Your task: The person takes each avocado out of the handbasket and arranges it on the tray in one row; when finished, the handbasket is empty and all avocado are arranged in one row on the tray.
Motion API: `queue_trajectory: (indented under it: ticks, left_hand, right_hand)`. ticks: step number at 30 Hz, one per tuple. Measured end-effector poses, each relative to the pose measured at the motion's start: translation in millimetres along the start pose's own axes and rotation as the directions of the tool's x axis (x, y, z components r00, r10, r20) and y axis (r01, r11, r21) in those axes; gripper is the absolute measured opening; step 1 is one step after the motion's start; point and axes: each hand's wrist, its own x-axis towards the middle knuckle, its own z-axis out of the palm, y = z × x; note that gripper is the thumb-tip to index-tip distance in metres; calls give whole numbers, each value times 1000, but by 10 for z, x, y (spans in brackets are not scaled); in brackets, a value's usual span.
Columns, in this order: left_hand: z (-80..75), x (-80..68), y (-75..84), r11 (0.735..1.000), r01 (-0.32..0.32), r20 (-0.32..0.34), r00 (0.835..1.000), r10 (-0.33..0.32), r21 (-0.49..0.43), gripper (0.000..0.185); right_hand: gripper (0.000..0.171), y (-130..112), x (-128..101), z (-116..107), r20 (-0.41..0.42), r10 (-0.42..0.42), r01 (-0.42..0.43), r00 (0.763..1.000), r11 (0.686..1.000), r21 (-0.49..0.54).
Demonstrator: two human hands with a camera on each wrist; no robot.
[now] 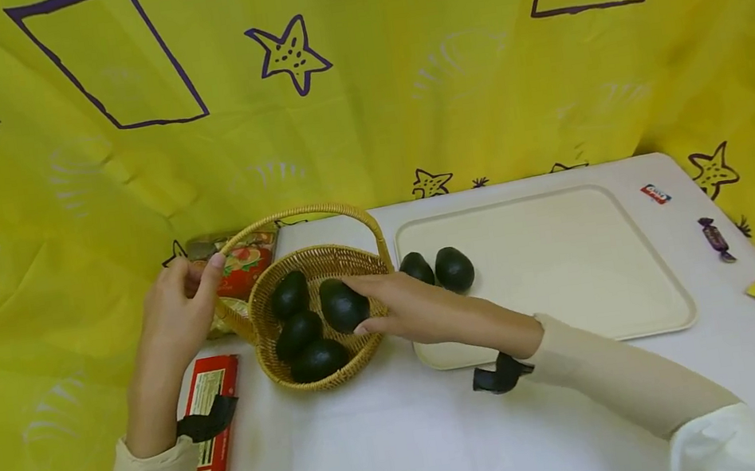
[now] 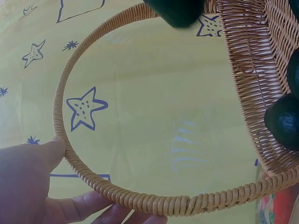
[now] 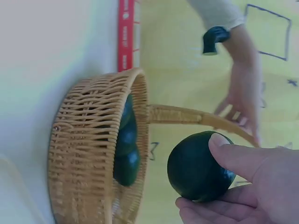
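Note:
My right hand (image 1: 395,305) grips a dark green avocado (image 1: 344,304) between thumb and fingers, above the wicker basket (image 1: 322,255). The right wrist view shows this avocado (image 3: 198,165) apart from the basket's rim (image 3: 140,84). Inside the basket lie three avocados (image 1: 300,335), along its left side. My left hand (image 1: 174,308) holds the basket's tall arched handle (image 1: 323,209) on its left side. Close up, the thumb (image 2: 55,151) lies against the wrapped handle (image 2: 135,198), with the other fingers curled beneath it.
Two more avocados (image 1: 455,269) are at the left end of a cream tray (image 1: 558,282). A red box (image 1: 215,451) and colourful packets (image 1: 247,266) lie left of the basket. Wrapped sweets (image 1: 715,240) dot the table's right side. A yellow patterned curtain (image 1: 376,123) hangs behind.

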Motion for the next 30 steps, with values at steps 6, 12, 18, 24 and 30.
queue_trajectory:
  ticks: [6, 12, 18, 24, 30]
  left_hand:
    - [-2, 2, -10, 1000, 9, -6, 1000, -9, 7, 58]
    - [-11, -6, -4, 1000, 19, 1, 1000, -19, 13, 59]
    - [0, -15, -9, 1000, 24, -2, 1000, -24, 13, 59]
    - [-8, -21, -18, 999, 32, -5, 999, -32, 22, 59]
    - [1, -14, -10, 999, 36, 3, 999, -37, 29, 60]
  right_hand:
    - [74, 142, -489, -259, -108, -1, 2, 994, 1000, 5]
    - [74, 511, -883, -562, -227, 94, -99, 969, 995, -13]
    - [71, 957, -1150, -748, -274, 235, -255, 932, 966, -37]
    - [71, 1316, -1213, -689, -244, 309, -329, 919, 943, -46]
    - [71, 1582, -1193, -546, -242, 306, -325, 921, 945, -45]
